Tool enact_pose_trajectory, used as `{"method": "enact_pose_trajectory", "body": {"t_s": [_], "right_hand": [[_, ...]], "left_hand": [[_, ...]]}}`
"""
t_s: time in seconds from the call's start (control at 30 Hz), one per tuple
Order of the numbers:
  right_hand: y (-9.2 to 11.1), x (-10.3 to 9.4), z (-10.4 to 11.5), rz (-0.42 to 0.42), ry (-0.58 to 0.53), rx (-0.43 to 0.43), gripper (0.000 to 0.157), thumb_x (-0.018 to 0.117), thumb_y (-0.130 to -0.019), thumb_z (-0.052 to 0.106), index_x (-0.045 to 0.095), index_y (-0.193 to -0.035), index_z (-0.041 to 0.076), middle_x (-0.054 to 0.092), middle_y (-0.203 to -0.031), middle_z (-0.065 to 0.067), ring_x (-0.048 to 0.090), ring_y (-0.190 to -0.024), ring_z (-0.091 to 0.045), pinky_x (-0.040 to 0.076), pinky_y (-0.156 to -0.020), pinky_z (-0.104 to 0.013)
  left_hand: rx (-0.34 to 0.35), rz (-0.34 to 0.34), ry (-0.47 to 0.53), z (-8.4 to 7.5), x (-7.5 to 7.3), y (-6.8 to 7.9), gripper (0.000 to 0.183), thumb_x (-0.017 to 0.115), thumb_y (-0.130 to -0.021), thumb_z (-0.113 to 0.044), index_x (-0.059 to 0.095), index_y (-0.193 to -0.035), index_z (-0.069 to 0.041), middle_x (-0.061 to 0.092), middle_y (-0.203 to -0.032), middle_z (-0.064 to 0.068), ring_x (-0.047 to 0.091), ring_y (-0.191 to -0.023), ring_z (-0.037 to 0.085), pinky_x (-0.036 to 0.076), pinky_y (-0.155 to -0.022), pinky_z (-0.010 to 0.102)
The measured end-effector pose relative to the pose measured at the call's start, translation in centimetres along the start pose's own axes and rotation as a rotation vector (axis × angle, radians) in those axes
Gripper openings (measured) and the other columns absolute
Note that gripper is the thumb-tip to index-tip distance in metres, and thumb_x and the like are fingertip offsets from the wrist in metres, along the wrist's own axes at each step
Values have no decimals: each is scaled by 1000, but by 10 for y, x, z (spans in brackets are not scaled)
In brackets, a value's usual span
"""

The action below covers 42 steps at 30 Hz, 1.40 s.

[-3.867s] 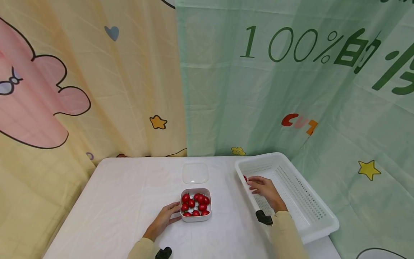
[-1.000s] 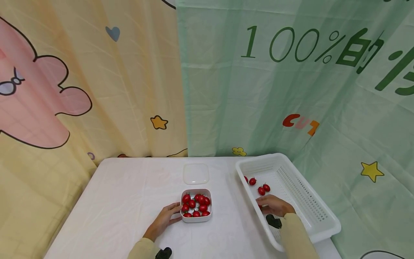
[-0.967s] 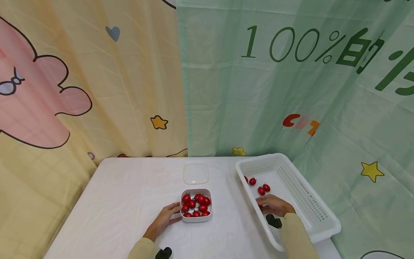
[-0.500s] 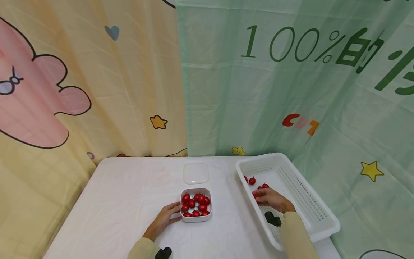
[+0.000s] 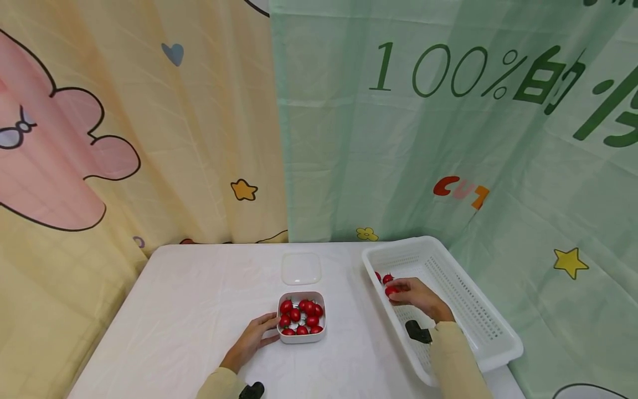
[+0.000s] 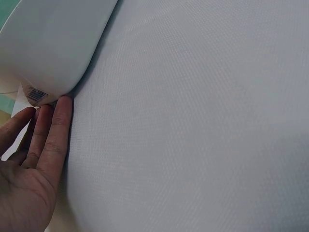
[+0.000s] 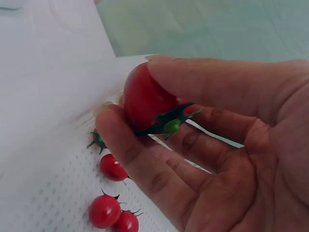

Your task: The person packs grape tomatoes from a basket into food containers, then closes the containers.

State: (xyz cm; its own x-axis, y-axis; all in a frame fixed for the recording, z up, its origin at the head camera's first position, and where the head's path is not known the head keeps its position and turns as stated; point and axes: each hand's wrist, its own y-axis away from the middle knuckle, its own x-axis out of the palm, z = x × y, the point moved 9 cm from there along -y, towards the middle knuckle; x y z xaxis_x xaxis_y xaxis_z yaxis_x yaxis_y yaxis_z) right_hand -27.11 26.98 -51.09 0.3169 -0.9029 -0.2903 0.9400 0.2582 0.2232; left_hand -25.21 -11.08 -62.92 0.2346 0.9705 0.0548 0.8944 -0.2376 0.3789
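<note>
My right hand [image 5: 421,299] pinches a red cherry tomato [image 7: 145,96] between thumb and fingers, its green stem end facing the palm. It is over the left side of a white perforated basket [image 5: 490,349]. Beyond the fingers, loose cherry tomatoes [image 7: 105,211] lie in the basket, partly hidden by the hand in the head view. On the table, my left hand [image 5: 251,341] touches the left side of a small white square box [image 5: 301,339] with nearly straight fingers. Several cherry tomatoes [image 5: 295,315] with pale gaps between them lie inside that box.
Behind the box a clear lid [image 5: 301,269] lies flat on the white-covered table [image 5: 199,310]. The basket's raised left wall stands between the right hand and the box. Printed curtains [image 5: 329,138] close off the back and sides.
Over the last second my right hand has risen from the near left part of the basket and moved toward its far end, with a cherry tomato in its fingers. The left hand stays at the box.
</note>
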Motion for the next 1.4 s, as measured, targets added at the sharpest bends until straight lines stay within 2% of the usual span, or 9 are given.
{"method": "enact_pose_trajectory", "body": {"t_s": [0.23,0.4,0.67,1.03,1.23,1.4], "right_hand": [[-3,-3,11,-149,64,50,38,71,-87,13,58,-116,-6,65,-103,-13,63,-86,-24,58,-79,-40],[-5,3,20,-177,109,30,36,71,-87,17,61,-115,-2,66,-101,-10,64,-85,-25,55,-73,-36],[-13,21,35,-121,49,-82,36,68,-89,12,60,-118,-8,66,-107,-16,64,-92,-26,56,-86,-42],[-30,57,40,-43,-9,-49,33,69,-89,14,63,-116,-4,66,-107,-13,65,-92,-24,57,-87,-40],[-40,76,40,-17,-28,-44,35,70,-88,15,63,-116,-5,66,-107,-14,66,-89,-22,58,-83,-40],[-48,94,37,13,-47,-37,34,70,-88,12,63,-116,-7,66,-106,-13,65,-88,-23,58,-83,-39]], "left_hand": [[9,6,-1,-2,2,0,63,56,-98,-29,35,-138,15,52,-127,26,55,-109,26,52,-94,44],[5,11,7,-1,2,-1,65,57,-97,-30,35,-138,15,52,-127,25,56,-108,25,52,-94,43],[8,9,4,-1,2,1,64,57,-97,-30,36,-138,15,53,-126,24,57,-107,24,52,-94,43],[23,20,-1,0,2,0,65,57,-97,-31,35,-138,16,53,-126,24,57,-107,24,53,-93,43],[50,46,2,1,1,-1,65,55,-98,-31,34,-138,16,54,-126,23,57,-108,23,53,-93,43],[38,37,3,1,1,-1,66,56,-98,-31,35,-138,16,54,-126,23,57,-108,23,53,-93,43]]}}
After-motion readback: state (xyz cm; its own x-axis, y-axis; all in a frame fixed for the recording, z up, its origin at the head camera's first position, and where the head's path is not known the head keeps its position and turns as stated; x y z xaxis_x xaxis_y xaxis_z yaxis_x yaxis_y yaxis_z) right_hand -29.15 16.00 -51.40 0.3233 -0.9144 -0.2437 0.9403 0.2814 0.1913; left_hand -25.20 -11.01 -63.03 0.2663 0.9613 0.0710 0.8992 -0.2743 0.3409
